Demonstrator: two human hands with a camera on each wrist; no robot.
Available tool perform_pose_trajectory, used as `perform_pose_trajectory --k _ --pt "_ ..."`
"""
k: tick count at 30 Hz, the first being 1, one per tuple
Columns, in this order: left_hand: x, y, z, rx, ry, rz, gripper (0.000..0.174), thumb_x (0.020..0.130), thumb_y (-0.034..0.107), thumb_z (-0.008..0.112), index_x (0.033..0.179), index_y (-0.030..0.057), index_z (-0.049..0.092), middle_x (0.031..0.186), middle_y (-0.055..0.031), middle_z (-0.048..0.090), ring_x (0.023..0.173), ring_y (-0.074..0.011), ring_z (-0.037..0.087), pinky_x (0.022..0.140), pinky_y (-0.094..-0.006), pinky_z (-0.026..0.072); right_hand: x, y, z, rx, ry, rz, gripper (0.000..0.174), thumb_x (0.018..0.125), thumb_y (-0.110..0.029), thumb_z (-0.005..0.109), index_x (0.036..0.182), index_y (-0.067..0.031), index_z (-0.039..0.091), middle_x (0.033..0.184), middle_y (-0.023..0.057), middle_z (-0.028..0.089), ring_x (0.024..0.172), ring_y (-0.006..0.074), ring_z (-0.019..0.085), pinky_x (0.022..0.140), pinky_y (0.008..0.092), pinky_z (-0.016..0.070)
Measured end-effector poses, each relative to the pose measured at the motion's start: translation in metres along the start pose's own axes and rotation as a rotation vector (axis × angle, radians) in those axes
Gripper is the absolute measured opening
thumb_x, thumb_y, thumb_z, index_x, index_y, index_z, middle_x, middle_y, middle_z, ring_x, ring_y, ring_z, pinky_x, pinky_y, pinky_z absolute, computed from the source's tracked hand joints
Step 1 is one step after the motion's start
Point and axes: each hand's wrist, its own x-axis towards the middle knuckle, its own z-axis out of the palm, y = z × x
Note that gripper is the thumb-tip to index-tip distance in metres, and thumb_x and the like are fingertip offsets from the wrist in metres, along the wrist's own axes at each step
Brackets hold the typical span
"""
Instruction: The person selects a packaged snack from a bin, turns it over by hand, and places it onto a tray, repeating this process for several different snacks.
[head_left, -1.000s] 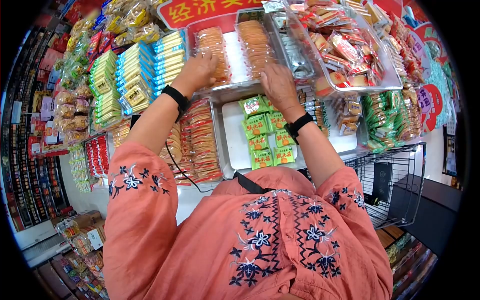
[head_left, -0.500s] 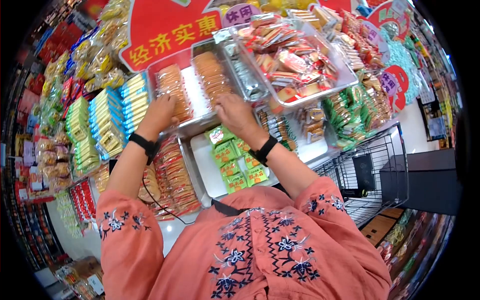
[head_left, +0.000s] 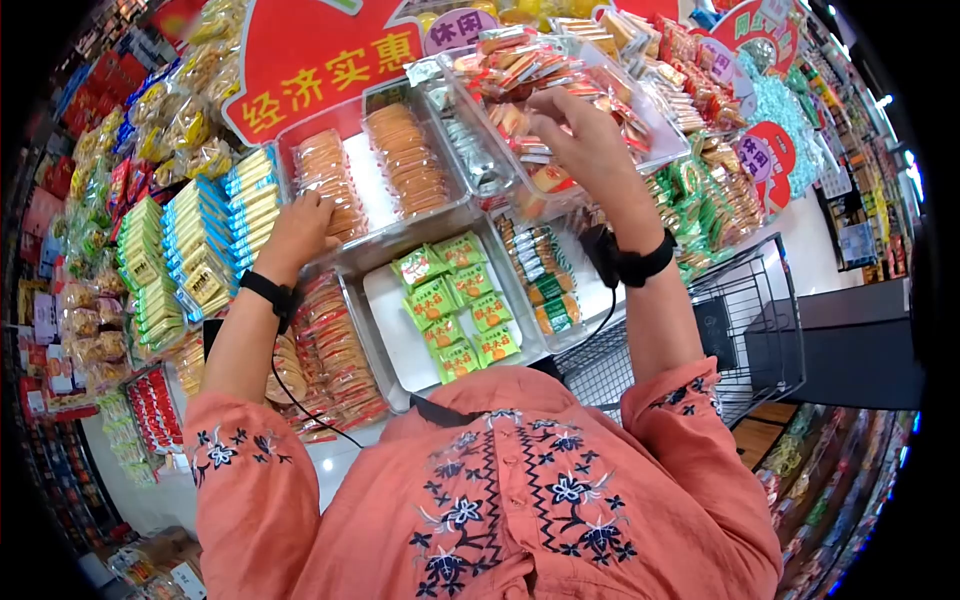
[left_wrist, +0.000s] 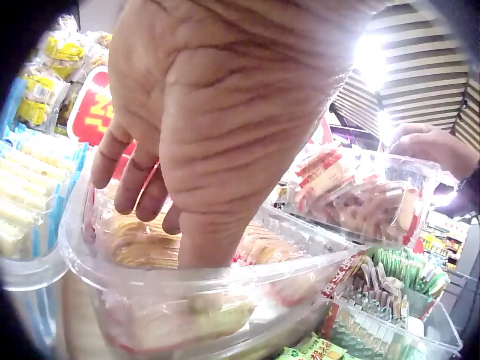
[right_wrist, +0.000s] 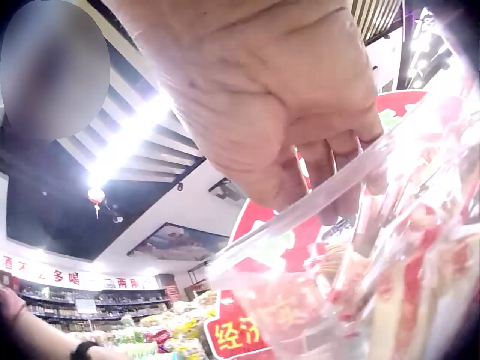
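Note:
My left hand (head_left: 298, 238) is at the front left corner of a clear bin (left_wrist: 142, 271), beside a row of brown biscuits (head_left: 326, 172) in clear wrappers. In the left wrist view its fingers hang loosely inside the bin, and the thumb dips behind the front wall. A second biscuit row (head_left: 405, 155) stands to the right, with white bin floor between. My right hand (head_left: 590, 145) hovers over another clear bin (right_wrist: 319, 193), heaped with red-and-white snack packs (head_left: 520, 65). Its fingers hang down past the rim in the right wrist view; their tips are partly hidden.
Green packets (head_left: 435, 300) lie in a tray (head_left: 385, 330) in front of me. Blue-wrapped packs (head_left: 205, 235) stand at the left. A red sign (head_left: 300, 70) rises behind the bins. A wire shopping cart (head_left: 770, 330) is at the right.
My right hand has left the right biscuit row and moved right to the bin of red-and-white packs. The left hand stays by the left biscuit row. The head view has shifted.

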Motion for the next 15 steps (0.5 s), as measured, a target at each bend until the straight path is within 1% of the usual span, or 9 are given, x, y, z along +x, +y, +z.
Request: perform_pose_trajectory --k 1,2,4,5,7,8,10,14,15 --pt "0.0 0.0 -0.001 0.005 0.004 -0.001 0.053 0.071 0.028 0.085 0.114 0.006 0.061 0.109 -0.0151 0.06 0.104 -0.0339 0.061 0.085 -0.046 0.0512 0.002 0.006 -0.002 -0.042 -0.038 -0.007 0.023 0.092 -0.013 0.063 0.112 -0.0023 0.066 0.097 0.0193 0.071 0.09 0.0353 0.069 0.08 0.0403 0.0543" --pt "0.002 0.001 -0.002 -0.001 0.016 -0.03 0.053 0.072 0.028 0.084 0.114 0.0059 0.061 0.108 -0.0151 0.061 0.104 -0.0341 0.061 0.085 -0.0461 0.051 0.003 0.008 -0.003 -0.04 -0.13 0.127 0.027 0.094 -0.019 0.06 0.116 -0.0042 0.066 0.1 0.0205 0.071 0.092 0.0378 0.069 0.084 0.0419 0.054" --pt "0.005 0.008 -0.009 -0.014 0.036 -0.086 0.051 0.074 0.029 0.083 0.114 0.0055 0.061 0.106 -0.0151 0.061 0.103 -0.0346 0.061 0.084 -0.0463 0.0507 0.002 0.023 0.004 -0.105 -0.149 0.086 0.028 0.095 -0.021 0.058 0.118 -0.0063 0.067 0.102 0.0208 0.071 0.094 0.0381 0.069 0.085 0.0419 0.054" --pt "0.005 0.011 -0.014 -0.038 0.105 -0.067 0.05 0.076 0.029 0.082 0.114 0.0051 0.061 0.104 -0.0154 0.062 0.102 -0.0351 0.061 0.084 -0.0464 0.0506 0.002 0.029 0.007 -0.135 -0.158 0.065 0.029 0.096 -0.022 0.057 0.119 -0.0073 0.067 0.103 0.0209 0.071 0.095 0.0383 0.069 0.085 0.0419 0.054" --pt "0.002 0.025 -0.04 -0.082 0.243 -0.03 0.048 0.078 0.029 0.08 0.115 0.0043 0.061 0.102 -0.0161 0.062 0.1 -0.0359 0.061 0.083 -0.0466 0.0502 0.002 0.027 0.011 -0.097 -0.23 0.073 0.032 0.098 -0.022 0.057 0.123 -0.0032 0.064 0.109 0.0188 0.071 0.099 0.0294 0.07 0.086 0.037 0.0533" --pt "0.0 0.034 -0.054 -0.124 0.258 -0.03 0.047 0.081 0.027 0.078 0.117 0.0033 0.06 0.105 -0.0172 0.061 0.101 -0.0375 0.061 0.085 -0.0465 0.0497 0.003 0.026 0.013 -0.077 -0.267 0.077 0.033 0.099 -0.021 0.058 0.125 -0.0011 0.063 0.112 0.0178 0.072 0.101 0.0249 0.07 0.086 0.0345 0.0529" --pt "-0.006 0.057 -0.085 -0.208 0.29 -0.027 0.047 0.085 0.025 0.075 0.121 0.0012 0.058 0.112 -0.0193 0.061 0.103 -0.0407 0.059 0.088 -0.0462 0.0487 0.008 0.03 0.016 -0.102 -0.3 0.078 0.032 0.1 -0.022 0.058 0.123 -0.0015 0.064 0.114 0.0186 0.071 0.102 0.0252 0.07 0.086 0.035 0.0529" --pt "-0.012 0.091 -0.11 -0.41 0.364 -0.049 0.045 0.089 0.023 0.072 0.126 -0.0004 0.058 0.116 -0.0192 0.061 0.107 -0.0382 0.06 0.092 -0.0425 0.0485 0.011 0.018 0.012 -0.104 -0.276 0.198 0.028 0.1 -0.019 0.056 0.12 -0.0036 0.066 0.112 0.0163 0.072 0.105 0.0219 0.07 0.087 0.034 0.0529" --pt "-0.013 0.097 -0.111 -0.483 0.371 -0.064 0.045 0.09 0.022 0.071 0.126 -0.0007 0.058 0.118 -0.0189 0.061 0.108 -0.0369 0.06 0.093 -0.0414 0.0485 0.011 0.011 0.007 -0.07 -0.206 0.204 0.029 0.098 -0.019 0.055 0.12 -0.0046 0.067 0.104 0.0173 0.071 0.095 0.0219 0.069 0.082 0.0339 0.0529"
